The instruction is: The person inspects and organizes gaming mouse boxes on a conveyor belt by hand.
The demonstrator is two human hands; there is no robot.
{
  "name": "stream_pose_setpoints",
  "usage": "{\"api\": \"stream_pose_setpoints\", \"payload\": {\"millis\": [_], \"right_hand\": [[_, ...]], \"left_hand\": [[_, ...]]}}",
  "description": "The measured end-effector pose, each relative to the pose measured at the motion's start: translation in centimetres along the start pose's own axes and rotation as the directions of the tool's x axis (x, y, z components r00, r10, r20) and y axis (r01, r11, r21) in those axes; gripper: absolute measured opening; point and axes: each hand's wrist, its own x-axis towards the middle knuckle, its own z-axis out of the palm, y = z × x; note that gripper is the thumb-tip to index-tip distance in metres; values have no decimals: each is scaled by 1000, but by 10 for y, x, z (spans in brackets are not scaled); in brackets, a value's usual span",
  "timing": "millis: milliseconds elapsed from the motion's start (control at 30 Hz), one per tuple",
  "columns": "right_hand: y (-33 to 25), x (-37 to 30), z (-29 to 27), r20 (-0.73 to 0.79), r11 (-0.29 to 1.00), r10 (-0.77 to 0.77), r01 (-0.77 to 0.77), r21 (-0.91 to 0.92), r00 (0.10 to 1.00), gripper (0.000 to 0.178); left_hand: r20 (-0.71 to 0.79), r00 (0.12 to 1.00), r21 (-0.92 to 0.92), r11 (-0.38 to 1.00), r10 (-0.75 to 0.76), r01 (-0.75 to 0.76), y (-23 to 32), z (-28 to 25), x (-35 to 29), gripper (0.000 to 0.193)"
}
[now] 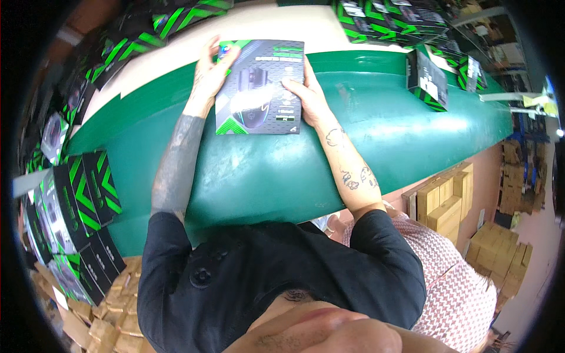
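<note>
A black and green computer mouse box (259,88) is held upright over the green table, its front with a picture of a mouse toward me. My left hand (207,75) is closed on its upper left edge, thumb at the front corner. On the right edge, my right hand (310,97) grips the box with its thumb laid across the front; the other fingers are mostly hidden behind. Both forearms reach forward over the green tabletop (253,176).
Similar boxes stand stacked at the left (76,206). More box stacks (388,20) line the far right, and a single dark box (428,79) stands on the table there. Brown cartons (500,253) and wooden crates (444,200) are off to the right. Someone in patterned clothing (453,282) is close beside me.
</note>
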Motion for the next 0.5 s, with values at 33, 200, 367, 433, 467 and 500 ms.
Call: {"api": "stream_pose_setpoints", "payload": {"millis": [33, 200, 367, 433, 467, 500], "right_hand": [[-5, 8, -2, -26, 993, 59, -56, 107, 998, 83], [-23, 94, -50, -249, 989, -143, 127, -80, 958, 71], [-90, 127, -122, -57, -117, -788, -240, -964, 613, 78], [-110, 125, -160, -153, -250, -708, -447, -859, 689, 86], [-111, 120, -178, -198, -280, -652, -475, -834, 732, 90], [-110, 113, -182, -118, -388, -635, -448, -806, 763, 93]], "left_hand": [[-79, 986, 59, 988, 145, -141, -4, -1, 3, 73], [40, 695, 400, 626, 718, -670, 16, 7, 1, 44], [416, 645, 646, 290, 642, -706, -23, 16, -10, 56], [460, 707, 676, 304, 538, -671, -26, 16, -6, 68], [458, 705, 672, 308, 542, -674, -27, 18, -3, 68], [429, 714, 683, 319, 553, -657, -28, 19, -1, 67]]}}
